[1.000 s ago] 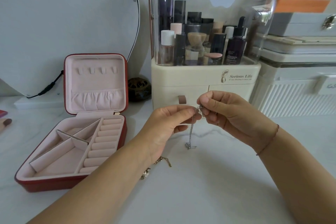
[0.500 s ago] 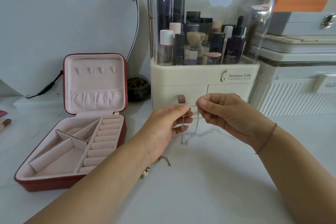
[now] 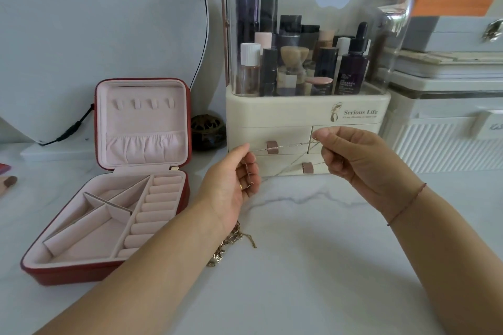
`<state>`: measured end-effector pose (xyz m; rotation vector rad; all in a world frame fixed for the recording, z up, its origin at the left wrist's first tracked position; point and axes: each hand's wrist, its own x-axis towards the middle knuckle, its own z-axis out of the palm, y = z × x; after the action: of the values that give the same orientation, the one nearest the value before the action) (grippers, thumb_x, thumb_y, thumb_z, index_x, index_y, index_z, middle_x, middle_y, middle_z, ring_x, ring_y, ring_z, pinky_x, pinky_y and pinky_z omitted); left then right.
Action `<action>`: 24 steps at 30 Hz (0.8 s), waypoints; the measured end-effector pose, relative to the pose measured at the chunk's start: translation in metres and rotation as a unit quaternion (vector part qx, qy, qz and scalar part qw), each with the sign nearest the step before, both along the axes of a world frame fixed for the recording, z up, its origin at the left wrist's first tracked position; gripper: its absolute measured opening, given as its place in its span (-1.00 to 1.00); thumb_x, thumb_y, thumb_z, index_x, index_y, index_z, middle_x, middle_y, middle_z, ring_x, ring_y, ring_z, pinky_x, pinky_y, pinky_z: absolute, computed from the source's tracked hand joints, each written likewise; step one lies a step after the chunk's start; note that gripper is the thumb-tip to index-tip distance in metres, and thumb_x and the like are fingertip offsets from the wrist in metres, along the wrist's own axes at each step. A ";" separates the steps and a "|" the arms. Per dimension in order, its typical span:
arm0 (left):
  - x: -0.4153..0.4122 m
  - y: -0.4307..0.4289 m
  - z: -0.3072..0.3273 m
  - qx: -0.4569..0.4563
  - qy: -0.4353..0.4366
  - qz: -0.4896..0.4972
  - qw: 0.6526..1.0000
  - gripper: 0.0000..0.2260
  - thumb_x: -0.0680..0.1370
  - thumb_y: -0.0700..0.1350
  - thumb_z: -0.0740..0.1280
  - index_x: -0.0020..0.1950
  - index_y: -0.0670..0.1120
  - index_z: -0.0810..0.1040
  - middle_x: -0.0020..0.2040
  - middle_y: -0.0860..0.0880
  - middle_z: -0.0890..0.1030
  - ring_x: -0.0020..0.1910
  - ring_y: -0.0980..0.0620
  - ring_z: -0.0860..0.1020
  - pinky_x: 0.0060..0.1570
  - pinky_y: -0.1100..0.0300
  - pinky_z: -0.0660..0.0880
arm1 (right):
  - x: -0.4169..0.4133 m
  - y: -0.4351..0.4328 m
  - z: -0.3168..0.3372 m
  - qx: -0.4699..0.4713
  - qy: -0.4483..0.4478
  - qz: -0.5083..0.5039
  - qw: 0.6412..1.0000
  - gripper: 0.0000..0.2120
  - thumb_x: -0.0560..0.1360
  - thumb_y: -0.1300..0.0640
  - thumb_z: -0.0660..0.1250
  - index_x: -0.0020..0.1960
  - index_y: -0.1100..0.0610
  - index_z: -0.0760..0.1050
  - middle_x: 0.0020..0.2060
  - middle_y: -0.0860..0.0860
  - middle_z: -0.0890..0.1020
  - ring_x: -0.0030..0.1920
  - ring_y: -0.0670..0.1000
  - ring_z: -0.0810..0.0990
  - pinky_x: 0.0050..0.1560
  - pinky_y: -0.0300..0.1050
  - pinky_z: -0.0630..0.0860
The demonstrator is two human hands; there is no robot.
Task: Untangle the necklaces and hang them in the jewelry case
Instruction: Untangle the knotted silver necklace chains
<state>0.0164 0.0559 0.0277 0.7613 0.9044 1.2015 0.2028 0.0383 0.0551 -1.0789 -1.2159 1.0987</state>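
Note:
A thin silver necklace (image 3: 285, 147) is stretched in the air between my hands, in front of the cosmetics organizer's drawers. My left hand (image 3: 231, 179) pinches one end, and a short length of chain dangles in its palm. My right hand (image 3: 351, 155) pinches the other end; a second strand slants down from it toward the table. A gold necklace (image 3: 228, 245) lies bunched on the marble table, partly hidden under my left forearm. The red jewelry case (image 3: 109, 272) stands open at the left, pink inside, with a row of small hooks (image 3: 144, 104) in its upright lid.
A cream cosmetics organizer (image 3: 307, 114) with a clear dome stands right behind my hands. White storage boxes (image 3: 446, 128) are stacked at the right. A small dark ornament (image 3: 208, 130) sits between case and organizer. A large mirror (image 3: 95, 22) leans at the back left.
My hands have moved apart, pulling the silver necklace from a hanging bunch into a line stretched between them. My right hand rose slightly.

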 end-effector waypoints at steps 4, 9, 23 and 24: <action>0.001 -0.003 -0.002 0.061 0.124 0.013 0.990 -0.73 0.57 -0.05 0.26 -0.32 -0.07 0.54 -0.42 0.01 0.49 -0.50 0.10 0.37 -0.40 0.28 0.35 | -0.001 0.002 -0.003 0.025 -0.033 -0.002 0.999 -0.91 0.45 0.20 0.38 -0.12 0.24 0.58 -0.37 0.04 0.57 -0.40 -0.09 0.38 -0.34 -0.34 0.39; 0.003 -0.010 -0.001 0.135 0.235 0.036 0.962 -0.75 0.55 -0.05 0.30 -0.32 -0.03 0.61 -0.34 0.06 0.50 -0.47 0.12 0.35 -0.37 0.36 0.35 | -0.003 0.002 -0.003 0.026 -0.028 0.013 0.999 -0.80 0.29 0.10 0.43 -0.16 0.21 0.63 -0.30 0.10 0.48 -0.38 -0.11 0.41 -0.26 -0.33 0.45; 0.010 -0.017 -0.001 0.186 0.201 -0.124 0.954 -0.83 0.55 -0.01 0.29 -0.07 0.02 0.68 -0.08 0.12 0.70 -0.01 0.27 0.60 0.04 0.42 0.41 | -0.011 -0.001 -0.003 0.004 -0.038 0.097 0.995 -0.72 0.41 0.04 0.31 -0.09 0.24 0.65 -0.41 0.05 0.42 -0.47 -0.10 0.25 -0.37 -0.33 0.25; 0.011 -0.017 -0.001 0.180 0.192 -0.136 0.955 -0.82 0.55 -0.01 0.28 -0.07 0.00 0.67 -0.07 0.05 0.71 0.01 0.16 0.62 0.11 0.28 0.43 | -0.011 -0.001 -0.004 0.001 -0.031 0.103 0.994 -0.71 0.43 0.05 0.29 -0.06 0.25 0.64 -0.42 0.05 0.43 -0.47 -0.10 0.26 -0.37 -0.34 0.26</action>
<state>0.0275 0.0391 0.0265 1.4041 0.8645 0.9982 0.1919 0.0368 0.0515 -1.0080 -1.4023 1.2279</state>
